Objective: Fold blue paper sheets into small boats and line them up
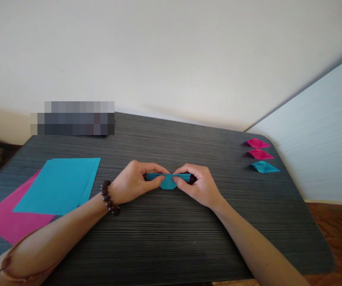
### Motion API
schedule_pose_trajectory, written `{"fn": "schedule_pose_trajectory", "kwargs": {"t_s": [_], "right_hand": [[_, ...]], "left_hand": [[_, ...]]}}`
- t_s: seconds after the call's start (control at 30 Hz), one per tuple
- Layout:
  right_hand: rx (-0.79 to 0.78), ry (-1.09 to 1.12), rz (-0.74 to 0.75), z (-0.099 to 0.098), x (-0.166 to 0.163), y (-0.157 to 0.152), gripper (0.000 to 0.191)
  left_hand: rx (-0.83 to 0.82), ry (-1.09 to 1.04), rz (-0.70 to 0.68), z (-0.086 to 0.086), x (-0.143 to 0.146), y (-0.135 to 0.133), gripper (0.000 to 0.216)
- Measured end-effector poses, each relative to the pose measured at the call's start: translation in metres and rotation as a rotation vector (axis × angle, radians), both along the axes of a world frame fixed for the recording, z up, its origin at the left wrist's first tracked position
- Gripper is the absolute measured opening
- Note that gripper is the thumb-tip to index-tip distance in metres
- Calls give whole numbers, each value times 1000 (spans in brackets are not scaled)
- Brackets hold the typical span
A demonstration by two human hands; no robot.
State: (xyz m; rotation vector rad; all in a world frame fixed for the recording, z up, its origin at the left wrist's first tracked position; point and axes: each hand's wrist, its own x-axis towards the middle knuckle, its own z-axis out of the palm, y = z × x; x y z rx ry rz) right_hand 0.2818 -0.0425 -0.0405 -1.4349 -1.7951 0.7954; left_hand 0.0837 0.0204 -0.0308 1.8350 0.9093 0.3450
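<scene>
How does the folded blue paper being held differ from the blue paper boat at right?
The left hand and right hand hold the folded blue paper; the blue paper boat lies untouched. The paper shows a strip with a flap; the boat has pointed ends. Both are blue.

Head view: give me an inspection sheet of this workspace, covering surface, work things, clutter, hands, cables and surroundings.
Surface: dark, finely lined tabletop, rounded at the right corners.
Work things: folded blue paper between the hands; blue sheets overlapping pink paper at left; far pink folded piece, near pink folded piece and blue folded piece in a row at right.
Clutter: pixelated patch at far left, contents unreadable.
Hands: left hand, beaded bracelet at its wrist, and right hand both pinch the folded blue paper.
Cables: nothing seen.
Surroundings: pale wall behind, light panel and brown floor at right.
</scene>
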Motion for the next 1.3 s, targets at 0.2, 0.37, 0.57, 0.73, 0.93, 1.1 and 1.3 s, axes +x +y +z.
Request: {"fn": "schedule_pose_trajectory", "kwargs": {"t_s": [0.2, 0.37, 0.57, 0.73, 0.93, 1.1, 1.3], "right_hand": [[-15, -87, 76, 3, 6, 2, 18], [-96, 3, 182, 3, 19, 3, 23], [-173, 11, 315, 6, 29, 5, 24], [-204, 14, 372, 8, 33, 6, 24], [-123, -24, 245, 3, 21, 1, 20], [-73, -38, 153, 1, 10, -1, 23], [-190, 46, 273, 4, 23, 3, 26]], "left_hand": [[-7, -2, 35, 2, -3, 4, 24], [-70, 17, -17, 3, -7, 7, 27], [-190, -40, -67, 2, -12, 11, 31], [-302, -94, -110, 2, -13, 13, 32], [-348, -99, -85, 3, -8, 10, 32], [-305, -116, -55, 1, -5, 6, 27], [-340, -140, -52, -2, -8, 12, 30]]}}
